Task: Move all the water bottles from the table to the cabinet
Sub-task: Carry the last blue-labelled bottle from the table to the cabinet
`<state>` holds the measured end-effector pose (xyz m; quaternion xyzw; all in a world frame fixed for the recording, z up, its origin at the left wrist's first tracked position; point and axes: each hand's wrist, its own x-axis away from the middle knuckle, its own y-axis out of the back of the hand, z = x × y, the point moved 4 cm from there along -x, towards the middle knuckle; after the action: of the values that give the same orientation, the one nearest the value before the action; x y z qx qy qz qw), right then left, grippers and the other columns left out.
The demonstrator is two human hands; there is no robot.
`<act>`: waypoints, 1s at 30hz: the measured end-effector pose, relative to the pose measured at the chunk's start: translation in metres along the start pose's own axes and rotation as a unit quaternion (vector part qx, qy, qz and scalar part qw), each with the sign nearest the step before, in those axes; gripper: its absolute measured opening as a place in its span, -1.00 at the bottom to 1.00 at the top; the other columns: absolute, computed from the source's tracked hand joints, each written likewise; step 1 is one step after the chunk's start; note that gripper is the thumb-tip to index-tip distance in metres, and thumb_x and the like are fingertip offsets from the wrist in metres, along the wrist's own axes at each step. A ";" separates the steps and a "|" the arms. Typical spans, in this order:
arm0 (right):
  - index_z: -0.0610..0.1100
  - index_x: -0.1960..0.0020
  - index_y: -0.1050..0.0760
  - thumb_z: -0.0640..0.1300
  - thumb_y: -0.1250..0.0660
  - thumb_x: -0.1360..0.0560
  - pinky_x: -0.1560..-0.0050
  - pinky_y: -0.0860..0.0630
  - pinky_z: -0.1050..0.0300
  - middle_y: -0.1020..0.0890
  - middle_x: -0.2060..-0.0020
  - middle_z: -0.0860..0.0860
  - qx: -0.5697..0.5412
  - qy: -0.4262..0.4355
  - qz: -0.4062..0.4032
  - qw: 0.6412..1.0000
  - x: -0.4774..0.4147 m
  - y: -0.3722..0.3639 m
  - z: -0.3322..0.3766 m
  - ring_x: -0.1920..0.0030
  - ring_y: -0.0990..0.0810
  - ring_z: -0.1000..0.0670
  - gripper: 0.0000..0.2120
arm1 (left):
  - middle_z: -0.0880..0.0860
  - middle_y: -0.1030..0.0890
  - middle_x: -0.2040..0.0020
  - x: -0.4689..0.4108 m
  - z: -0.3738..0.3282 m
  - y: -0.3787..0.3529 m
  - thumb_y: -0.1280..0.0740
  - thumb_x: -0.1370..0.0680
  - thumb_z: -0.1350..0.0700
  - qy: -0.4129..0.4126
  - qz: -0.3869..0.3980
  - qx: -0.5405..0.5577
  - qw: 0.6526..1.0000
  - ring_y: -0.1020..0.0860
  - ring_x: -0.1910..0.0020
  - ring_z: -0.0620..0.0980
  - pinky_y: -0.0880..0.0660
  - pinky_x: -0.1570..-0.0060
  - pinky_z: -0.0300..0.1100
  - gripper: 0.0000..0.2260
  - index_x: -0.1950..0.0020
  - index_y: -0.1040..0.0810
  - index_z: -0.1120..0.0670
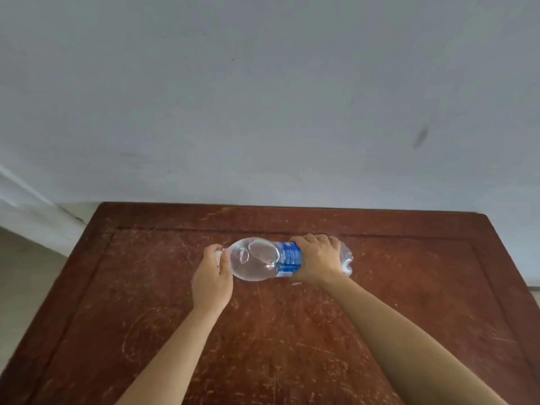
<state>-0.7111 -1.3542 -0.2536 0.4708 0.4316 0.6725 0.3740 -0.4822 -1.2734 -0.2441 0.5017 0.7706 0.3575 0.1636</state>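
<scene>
**Hazards.** The bottle (257, 260) lies on its side across the far middle of the table (409, 287), neck to your left and base to your right. This view does not show whether it rests on the wood or hangs just above it.

- The bottle looks part full, with a large air pocket in the clear section. Expect the water to shift when you tilt it. A sudden swing can pull the bottle out of a loose grip.
- The walls look thin and dented near the base. If you squeeze too hard there, the plastic may buckle and slip.
- The cap (218, 254) is almost wholly covered, so you cannot judge its seating. If it is loose, a twist from your left hand may open it and spill water on the wood.
- No cabinet is in view. You will likely have to turn away from the wall (263, 97) to find it. A careless turn risks knocking the bottle against the table edge.

**Hand pose.**

- Your left hand (211, 276) is curled round the neck end, back of the hand toward you.
- Your right hand (318, 260) grips the lower body just right of the blue label (289, 257). Its knuckles are up and its fingers are wrapped over the far side.
- Both forearms reach forward over the table and converge on the bottle.
</scene>
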 end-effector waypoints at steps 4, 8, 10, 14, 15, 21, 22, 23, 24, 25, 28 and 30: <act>0.14 -0.46 -0.28 0.28 -0.46 -0.36 -0.51 -0.03 -0.32 -0.44 -0.36 0.03 0.072 -0.001 0.029 0.997 0.024 -0.029 0.016 -0.43 -0.33 -0.12 -0.26 | 0.15 -0.59 -0.23 0.008 0.029 -0.017 -0.05 -0.67 -0.16 -0.048 0.030 -0.141 0.988 -0.50 -0.27 0.18 -0.45 -0.20 0.11 -0.54 -0.32 -0.55 0.07; 0.10 -0.60 -0.06 0.14 -0.46 -0.46 -0.54 0.03 -0.36 -0.32 -0.50 -0.04 0.107 0.015 0.039 0.993 0.036 -0.034 0.014 -0.53 -0.21 -0.15 -0.15 | 0.07 -0.29 -0.57 0.021 0.012 -0.039 0.22 -0.57 -0.39 -0.144 0.142 -0.179 0.963 -0.24 -0.56 0.08 -0.13 -0.52 0.21 -0.29 -0.55 -0.31 -0.08; 0.05 -0.65 0.12 0.12 -0.48 -0.47 -0.56 -0.01 -0.33 -0.30 -0.53 -0.08 0.132 0.039 0.055 0.989 0.033 -0.033 0.012 -0.55 -0.22 -0.15 0.00 | 0.02 -0.13 -0.63 0.026 0.008 -0.047 0.11 -0.48 -0.54 -0.167 0.210 -0.187 0.945 -0.14 -0.60 0.06 -0.09 -0.54 0.20 -0.22 -0.60 -0.13 -0.18; 0.00 -0.60 0.45 0.21 -0.54 -0.42 -0.55 -0.06 -0.32 0.00 -0.64 -0.19 0.142 0.039 0.036 0.988 0.016 -0.038 0.009 -0.62 -0.10 -0.21 0.26 | 0.04 -0.04 -0.65 0.015 0.007 -0.048 -0.37 -0.25 -0.54 -0.168 0.252 -0.248 0.920 -0.13 -0.60 0.11 -0.18 -0.49 0.21 0.07 -0.61 0.07 -0.24; 0.00 -0.59 0.47 0.21 -0.54 -0.42 -0.55 -0.04 -0.33 0.10 -0.64 -0.21 0.144 0.033 0.036 0.988 0.013 -0.039 0.009 -0.63 -0.03 -0.23 0.28 | 0.05 -0.06 -0.65 0.011 0.005 -0.049 -0.43 -0.23 -0.51 -0.161 0.249 -0.262 0.918 -0.15 -0.59 0.12 -0.21 -0.48 0.20 0.11 -0.61 0.07 -0.23; 0.05 -0.64 0.28 0.19 -0.53 -0.44 -0.52 -0.05 -0.43 -0.17 -0.60 -0.16 0.165 0.025 0.047 0.985 0.017 -0.036 0.012 -0.58 -0.17 -0.29 0.15 | 0.01 -0.38 -0.49 0.018 0.000 -0.055 -0.52 -0.30 -0.35 -0.165 0.169 -0.276 0.932 -0.41 -0.42 0.03 -0.42 -0.34 0.04 -0.07 -0.56 -0.22 -0.12; 0.05 -0.64 0.24 0.18 -0.52 -0.45 -0.52 -0.04 -0.44 -0.26 -0.57 -0.14 0.170 0.025 0.043 0.984 0.020 -0.036 0.013 -0.56 -0.22 -0.28 0.12 | 0.01 -0.42 -0.44 0.021 -0.002 -0.054 -0.52 -0.33 -0.33 -0.170 0.157 -0.277 0.933 -0.44 -0.38 0.02 -0.44 -0.31 0.02 -0.11 -0.55 -0.24 -0.11; 0.05 -0.64 0.22 0.16 -0.52 -0.45 -0.52 -0.04 -0.45 -0.33 -0.54 -0.12 0.175 0.026 0.044 0.983 0.024 -0.037 0.013 -0.53 -0.26 -0.26 0.09 | 0.01 -0.43 -0.42 0.024 -0.004 -0.054 -0.52 -0.34 -0.31 -0.172 0.152 -0.286 0.930 -0.46 -0.35 0.01 -0.46 -0.29 0.01 -0.14 -0.54 -0.24 -0.11; 0.05 -0.65 0.19 0.16 -0.51 -0.46 -0.51 -0.04 -0.45 -0.38 -0.51 -0.11 0.176 0.026 0.047 0.983 0.027 -0.037 0.013 -0.51 -0.30 -0.25 0.07 | 0.02 -0.43 -0.41 0.027 -0.006 -0.054 -0.50 -0.36 -0.30 -0.172 0.154 -0.299 0.926 -0.46 -0.34 0.02 -0.46 -0.29 0.00 -0.15 -0.54 -0.23 -0.11; 0.05 -0.65 0.17 0.16 -0.51 -0.47 -0.51 -0.04 -0.44 -0.41 -0.48 -0.10 0.176 0.025 0.050 0.983 0.030 -0.037 0.013 -0.50 -0.32 -0.24 0.05 | 0.02 -0.41 -0.41 0.030 -0.008 -0.055 -0.49 -0.37 -0.30 -0.171 0.158 -0.309 0.922 -0.45 -0.34 0.02 -0.47 -0.29 0.01 -0.15 -0.54 -0.20 -0.11; 0.04 -0.65 0.12 0.16 -0.50 -0.48 -0.51 -0.09 -0.42 -0.47 -0.43 -0.10 0.175 0.014 0.053 0.983 0.039 -0.036 0.011 -0.44 -0.38 -0.24 0.01 | 0.03 -0.41 -0.40 0.034 -0.011 -0.055 -0.49 -0.36 -0.32 -0.170 0.172 -0.321 0.916 -0.45 -0.33 0.03 -0.49 -0.29 0.03 -0.14 -0.54 -0.18 -0.12; 0.03 -0.65 0.08 0.12 -0.50 -0.48 -0.52 -0.12 -0.40 -0.48 -0.41 -0.09 0.166 0.002 0.053 0.985 0.048 -0.038 0.009 -0.42 -0.40 -0.24 -0.02 | 0.03 -0.43 -0.38 0.037 -0.010 -0.056 -0.50 -0.34 -0.31 -0.181 0.175 -0.321 0.913 -0.47 -0.31 0.04 -0.50 -0.27 0.05 -0.14 -0.52 -0.19 -0.13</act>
<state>-0.7124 -1.2952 -0.2725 0.5471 0.5129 0.6111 0.2533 -0.5414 -1.2578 -0.2731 0.6054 0.4715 0.5110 0.3874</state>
